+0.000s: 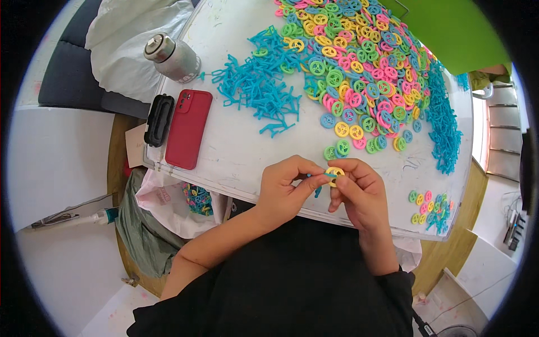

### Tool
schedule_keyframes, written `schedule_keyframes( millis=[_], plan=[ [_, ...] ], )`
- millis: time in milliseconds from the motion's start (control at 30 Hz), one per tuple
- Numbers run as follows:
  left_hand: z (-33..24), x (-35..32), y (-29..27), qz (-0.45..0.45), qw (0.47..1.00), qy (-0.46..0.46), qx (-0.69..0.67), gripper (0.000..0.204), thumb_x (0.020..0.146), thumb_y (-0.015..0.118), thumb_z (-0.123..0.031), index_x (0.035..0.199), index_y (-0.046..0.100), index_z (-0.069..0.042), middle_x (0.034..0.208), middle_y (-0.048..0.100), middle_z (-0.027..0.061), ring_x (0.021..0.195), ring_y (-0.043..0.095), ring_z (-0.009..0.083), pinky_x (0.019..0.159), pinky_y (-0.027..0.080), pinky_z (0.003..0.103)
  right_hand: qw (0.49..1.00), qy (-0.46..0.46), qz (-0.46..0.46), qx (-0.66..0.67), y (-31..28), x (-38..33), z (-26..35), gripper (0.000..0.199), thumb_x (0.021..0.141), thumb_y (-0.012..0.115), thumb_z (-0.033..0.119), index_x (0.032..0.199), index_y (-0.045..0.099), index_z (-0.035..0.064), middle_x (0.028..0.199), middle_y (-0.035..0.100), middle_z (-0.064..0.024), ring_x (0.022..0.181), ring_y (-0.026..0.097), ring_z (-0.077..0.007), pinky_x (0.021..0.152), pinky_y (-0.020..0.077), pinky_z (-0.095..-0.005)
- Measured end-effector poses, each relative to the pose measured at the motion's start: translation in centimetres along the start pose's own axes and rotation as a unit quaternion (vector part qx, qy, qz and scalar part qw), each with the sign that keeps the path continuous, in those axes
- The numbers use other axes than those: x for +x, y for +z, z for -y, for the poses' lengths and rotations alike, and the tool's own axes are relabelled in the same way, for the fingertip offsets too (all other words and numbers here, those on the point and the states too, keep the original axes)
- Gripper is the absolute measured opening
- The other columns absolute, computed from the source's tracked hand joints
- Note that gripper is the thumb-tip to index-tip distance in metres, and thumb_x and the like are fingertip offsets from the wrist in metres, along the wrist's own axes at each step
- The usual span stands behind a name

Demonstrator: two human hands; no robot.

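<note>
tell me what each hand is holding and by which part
The right hand pinches a yellow ring by its rim. The left hand pinches a blue stick piece near one end, its tip at the ring.

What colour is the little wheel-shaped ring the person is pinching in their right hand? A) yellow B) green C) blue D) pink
A: the right hand pinches a yellow ring at its fingertips, while the left hand holds a small blue piece up against it, just in front of the white table.
</note>
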State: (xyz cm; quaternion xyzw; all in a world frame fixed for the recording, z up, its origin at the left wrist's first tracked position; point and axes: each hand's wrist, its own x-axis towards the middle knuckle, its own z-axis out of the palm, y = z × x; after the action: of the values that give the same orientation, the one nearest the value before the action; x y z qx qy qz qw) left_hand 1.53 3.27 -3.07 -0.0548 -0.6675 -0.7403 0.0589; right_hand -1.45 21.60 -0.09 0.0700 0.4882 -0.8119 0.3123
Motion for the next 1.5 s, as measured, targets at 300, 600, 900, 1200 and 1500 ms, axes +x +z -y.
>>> schedule_keyframes(
  millis=[300,600,900,1200,1500],
  plan=[
    [-0.9,1.0,-0.9,-0.070,0.959,-0.212,-0.174,0.011,0.094,0.067,-0.007,0.094,0.058,-0.003,0.081,0.067,0.0052,0.077,0.064,0.0079,0.063,0.049,0.023,0.608,-0.462,0.097,-0.639,0.6,0.3,-0.8,0.032,0.074,0.075,0.007,0.105,0.068,0.0085,0.090,0.060,-0.0080,0.067,0.060,-0.0225,0.052,0.0471,-0.0331],
    [-2.1,2.4,-1.2,-0.004,0.953,0.130,0.273,0.029,0.082,0.078,-0.012,0.106,0.064,-0.005,0.094,0.067,0.0073,0.084,0.066,0.0202,0.074,0.051,0.031,0.894,-0.225,0.048,-0.383,-0.9,0.3,-0.1,0.013,0.091,0.068,0.009,0.102,0.066,0.0022,0.083,0.067,-0.0069,0.064,0.063,-0.0159,0.054,0.0492,-0.0278],
    [-1.2,1.0,-1.6,0.042,0.986,-0.158,0.008,0.027,0.082,0.073,0.004,0.108,0.069,-0.002,0.114,0.065,0.0109,0.104,0.064,0.0194,0.088,0.050,0.032,0.810,-0.215,-0.098,-0.536,-2.4,3.2,3.3,0.020,0.089,0.069,0.007,0.109,0.067,0.0026,0.089,0.066,-0.0069,0.076,0.064,-0.0184,0.065,0.0518,-0.0321],
    [-0.1,1.2,-2.0,0.032,0.998,-0.038,0.049,0.021,0.085,0.067,0.005,0.105,0.068,-0.001,0.116,0.065,0.0123,0.110,0.062,0.0218,0.094,0.047,0.032,0.517,-0.372,-0.178,-0.751,-3.2,5.6,2.1,0.017,0.080,0.073,0.006,0.097,0.071,0.0043,0.096,0.064,-0.0074,0.088,0.062,-0.0243,0.074,0.0499,-0.0356],
    [-0.6,0.9,-1.5,0.027,0.997,-0.025,0.074,0.018,0.085,0.070,0.004,0.103,0.070,-0.001,0.113,0.070,0.0146,0.105,0.066,0.0224,0.091,0.051,0.033,0.969,-0.153,0.019,-0.192,0.3,1.7,1.7,0.012,0.093,0.066,0.008,0.102,0.063,0.0002,0.105,0.068,-0.0094,0.093,0.063,-0.0149,0.085,0.0508,-0.0300]
  ],
)
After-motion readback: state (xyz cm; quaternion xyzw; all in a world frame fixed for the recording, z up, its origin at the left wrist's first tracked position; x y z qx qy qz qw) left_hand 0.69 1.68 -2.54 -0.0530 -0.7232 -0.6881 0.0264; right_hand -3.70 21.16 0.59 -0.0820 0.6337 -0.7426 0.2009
